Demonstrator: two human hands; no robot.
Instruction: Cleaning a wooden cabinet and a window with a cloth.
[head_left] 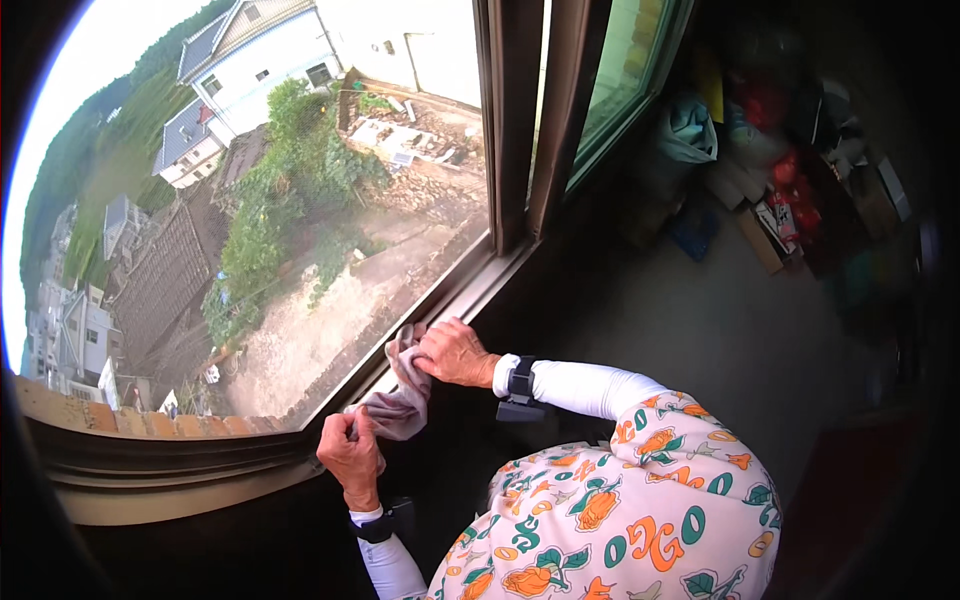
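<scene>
A pinkish-grey cloth [405, 395] is bunched and stretched between my two hands over the window track [465, 300]. My left hand [350, 455] is closed on the cloth's near end, beside the lower window frame. Farther along the track, my right hand [455, 352] grips the other end, its fingers curled and pressing down at the frame. Part of the cloth lies against the metal sill. Under the right palm the fingertips are partly hidden.
The window opening [300, 250] on the left looks down on houses and greenery. Upright dark frame posts [515, 130] stand beyond my right hand. Bags and boxes [780, 190] are piled on the dim floor at the far right.
</scene>
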